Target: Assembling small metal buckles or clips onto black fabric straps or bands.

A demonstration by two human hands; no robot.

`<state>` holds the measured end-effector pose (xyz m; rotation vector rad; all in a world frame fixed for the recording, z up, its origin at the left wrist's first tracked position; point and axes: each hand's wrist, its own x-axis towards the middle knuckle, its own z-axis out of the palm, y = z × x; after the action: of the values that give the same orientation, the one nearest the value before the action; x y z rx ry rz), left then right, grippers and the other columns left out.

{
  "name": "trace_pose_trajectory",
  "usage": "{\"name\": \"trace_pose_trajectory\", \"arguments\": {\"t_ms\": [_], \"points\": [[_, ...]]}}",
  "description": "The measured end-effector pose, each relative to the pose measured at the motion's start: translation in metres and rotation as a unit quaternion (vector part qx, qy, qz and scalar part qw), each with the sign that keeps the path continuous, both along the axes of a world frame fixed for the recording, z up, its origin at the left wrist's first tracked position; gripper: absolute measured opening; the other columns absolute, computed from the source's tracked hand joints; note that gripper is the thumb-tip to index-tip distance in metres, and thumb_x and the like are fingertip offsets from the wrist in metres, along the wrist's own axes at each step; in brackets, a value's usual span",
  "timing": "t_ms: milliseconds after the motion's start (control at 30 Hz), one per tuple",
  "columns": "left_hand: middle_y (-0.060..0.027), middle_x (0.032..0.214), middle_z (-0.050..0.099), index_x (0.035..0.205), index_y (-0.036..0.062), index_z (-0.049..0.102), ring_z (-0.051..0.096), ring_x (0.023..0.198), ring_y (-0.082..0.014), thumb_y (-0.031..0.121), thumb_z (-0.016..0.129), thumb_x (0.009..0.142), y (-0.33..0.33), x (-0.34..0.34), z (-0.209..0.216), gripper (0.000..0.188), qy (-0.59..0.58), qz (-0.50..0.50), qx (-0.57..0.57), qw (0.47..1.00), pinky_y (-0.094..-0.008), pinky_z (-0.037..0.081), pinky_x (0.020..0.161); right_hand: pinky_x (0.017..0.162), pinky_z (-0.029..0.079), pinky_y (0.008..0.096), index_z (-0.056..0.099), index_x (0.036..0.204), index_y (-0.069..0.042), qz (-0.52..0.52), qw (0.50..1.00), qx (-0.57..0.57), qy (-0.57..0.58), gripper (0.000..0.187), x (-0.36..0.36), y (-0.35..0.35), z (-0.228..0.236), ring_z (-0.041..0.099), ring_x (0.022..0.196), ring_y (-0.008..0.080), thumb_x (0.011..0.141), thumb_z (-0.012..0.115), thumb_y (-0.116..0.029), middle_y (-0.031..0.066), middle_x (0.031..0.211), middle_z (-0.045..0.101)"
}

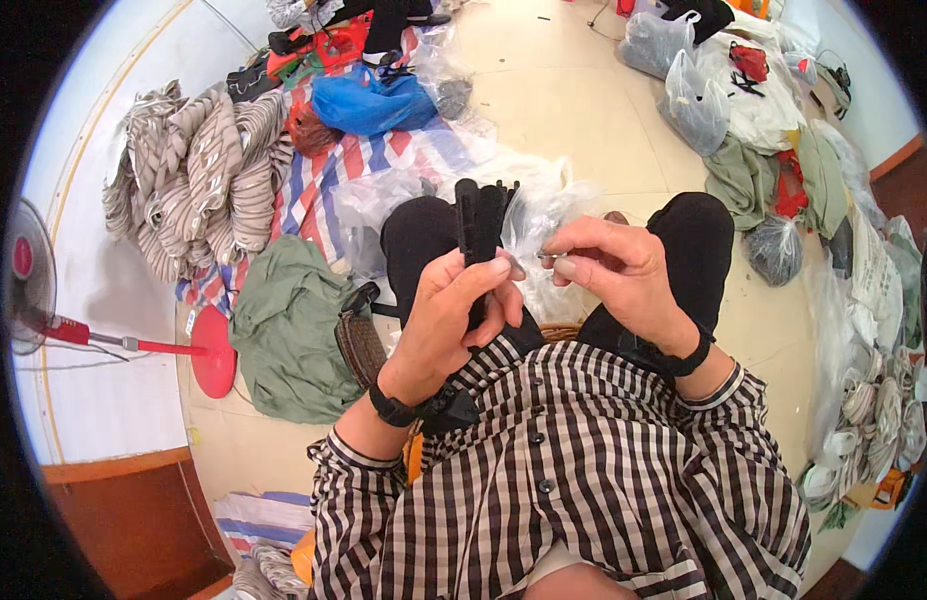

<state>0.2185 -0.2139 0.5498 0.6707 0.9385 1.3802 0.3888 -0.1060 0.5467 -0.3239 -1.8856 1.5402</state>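
Above my lap, my left hand [464,300] is closed round black strap-like pieces [472,222], which stand up out of the fist. Their exact kind I cannot make out. To its right, my right hand [614,270] pinches a tiny shiny metal-looking piece [546,257] between thumb and forefinger, close to the left fingertips. A clear plastic bag [549,210] lies beyond the hands, between and past my knees.
A red-based fan [214,352] stands at the left beside a green cloth [289,330]. Bundles of striped webbing [199,175] and a blue bag [374,100] lie on a striped sheet. Grey-filled plastic bags [696,105] and green cloth [739,180] line the right.
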Motion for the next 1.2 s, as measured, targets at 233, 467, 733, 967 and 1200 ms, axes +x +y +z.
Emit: {"name": "trace_pose_trajectory", "arguments": {"t_ms": [233,467,733,967,1200], "points": [[-0.0108,0.060,0.058,0.084,-0.0003,0.056,0.039,0.037,-0.0060,0.018,0.050,0.088,-0.012,0.016,0.012,0.020,0.022,-0.031,0.007,0.999,-0.0185,0.026,0.034,0.065,0.050,0.0296,0.062,0.094,0.001,-0.051,0.942,0.330,0.038,0.020,0.003,-0.019,0.004,0.062,0.077,0.0254,0.074,0.062,0.003,0.0141,0.086,0.062],[-0.0086,0.061,0.058,0.087,0.0009,0.055,0.042,0.039,-0.0055,0.015,0.051,0.087,-0.018,0.018,0.008,0.015,0.021,-0.013,0.003,1.000,-0.0183,0.028,0.035,0.063,0.049,0.0291,0.058,0.101,0.001,-0.059,0.958,0.280,0.009,0.028,0.006,-0.027,0.005,0.062,0.074,0.0239,0.074,0.064,0.001,0.0128,0.084,0.061],[-0.0090,0.060,0.058,0.087,0.0029,0.055,0.040,0.037,-0.0056,0.015,0.051,0.087,-0.024,0.025,0.001,0.013,0.075,0.030,0.036,0.996,-0.0180,0.027,0.033,0.064,0.046,0.0243,0.060,0.098,0.001,-0.019,0.986,0.160,-0.042,0.022,0.008,-0.031,0.012,0.058,0.071,0.0128,0.076,0.064,-0.001,0.0088,0.080,0.060],[-0.0131,0.068,0.060,0.105,0.0021,0.048,0.045,0.039,-0.0089,0.017,0.041,0.091,-0.024,0.022,0.006,0.022,0.035,-0.026,0.004,0.999,-0.0180,0.028,0.034,0.064,0.045,0.0207,0.060,0.099,0.001,-0.094,0.994,0.042,-0.047,0.019,0.022,-0.027,0.011,0.056,0.070,0.0078,0.080,0.061,-0.003,0.0038,0.078,0.060],[-0.0154,0.074,0.062,0.110,-0.0005,0.045,0.055,0.047,-0.0124,0.016,0.041,0.092,-0.025,0.030,0.005,0.025,0.037,-0.049,0.006,0.998,-0.0183,0.037,0.035,0.062,0.045,0.0196,0.059,0.100,0.001,-0.092,0.996,0.006,-0.009,0.018,0.028,-0.026,0.011,0.055,0.068,0.0067,0.083,0.059,-0.003,0.0014,0.076,0.058]]}}
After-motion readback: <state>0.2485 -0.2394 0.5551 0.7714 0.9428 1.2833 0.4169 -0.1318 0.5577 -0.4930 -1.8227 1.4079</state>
